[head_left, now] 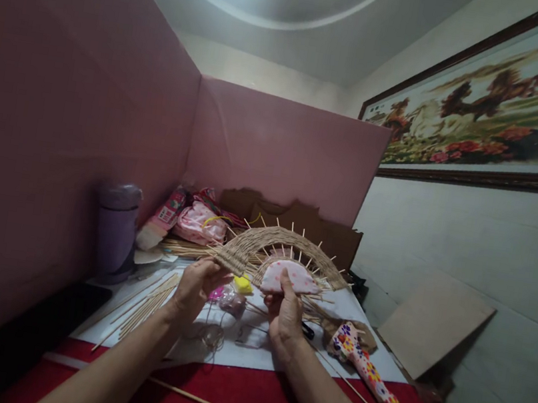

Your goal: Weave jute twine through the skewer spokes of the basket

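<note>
Pinching the left end of a twine-woven arch (pixel 284 237) spiked with sticks, the left hand (pixel 195 287) hovers above the bench (pixel 245 358); the right hand (pixel 286 318) grips a pink-dotted fabric half-circle (pixel 302 279) beneath the arch. Past the left hand stands a lidded purple tumbler (pixel 115 232), contents hidden, near a package (pixel 175 202) with a label (pixel 165 214) too blurred to read.

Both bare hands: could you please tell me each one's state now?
Left hand: closed, holding the tan woven arch.
Right hand: closed, pinching the white, pink-dotted fabric half-disc.
</note>
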Demonstrator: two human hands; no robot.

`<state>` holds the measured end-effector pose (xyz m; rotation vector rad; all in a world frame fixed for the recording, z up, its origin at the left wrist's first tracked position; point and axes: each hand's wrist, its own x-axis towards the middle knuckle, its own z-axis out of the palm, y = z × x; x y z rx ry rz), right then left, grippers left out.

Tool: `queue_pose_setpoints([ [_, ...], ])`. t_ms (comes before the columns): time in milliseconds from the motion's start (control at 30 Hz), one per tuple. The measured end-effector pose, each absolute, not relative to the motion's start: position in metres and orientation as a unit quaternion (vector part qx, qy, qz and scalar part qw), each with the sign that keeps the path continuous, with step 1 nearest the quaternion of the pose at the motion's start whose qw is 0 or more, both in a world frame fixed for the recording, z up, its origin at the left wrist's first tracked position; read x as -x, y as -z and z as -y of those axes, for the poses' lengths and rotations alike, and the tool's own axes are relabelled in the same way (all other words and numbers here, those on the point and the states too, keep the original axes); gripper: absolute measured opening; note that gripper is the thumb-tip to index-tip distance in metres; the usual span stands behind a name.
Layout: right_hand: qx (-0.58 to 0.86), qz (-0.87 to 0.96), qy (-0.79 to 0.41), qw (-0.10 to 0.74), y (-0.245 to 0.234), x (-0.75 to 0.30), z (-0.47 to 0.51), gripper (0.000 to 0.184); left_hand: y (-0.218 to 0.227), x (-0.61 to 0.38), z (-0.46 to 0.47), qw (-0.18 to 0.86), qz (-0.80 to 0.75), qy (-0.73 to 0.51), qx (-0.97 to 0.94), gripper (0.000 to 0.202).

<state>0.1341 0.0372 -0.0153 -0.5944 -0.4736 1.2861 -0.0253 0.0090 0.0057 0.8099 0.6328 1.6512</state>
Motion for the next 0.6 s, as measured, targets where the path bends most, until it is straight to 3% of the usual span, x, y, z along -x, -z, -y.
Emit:
queue_pose_setpoints([
  [367, 0.269, 0.244, -0.589, 0.722, 0.02, -0.124, -0.027, 0.038, -0.006, 0.025, -0.015, 0.584, -0.261, -0.729, -0.244, 0.01],
  [600, 0.285, 0.403, -0.52, 0.697, 0.025, -0.122, -0.02, 0.03, -0.012, 0.037, -0.019, 0.588, -0.255, -0.745, -0.187, 0.017],
])
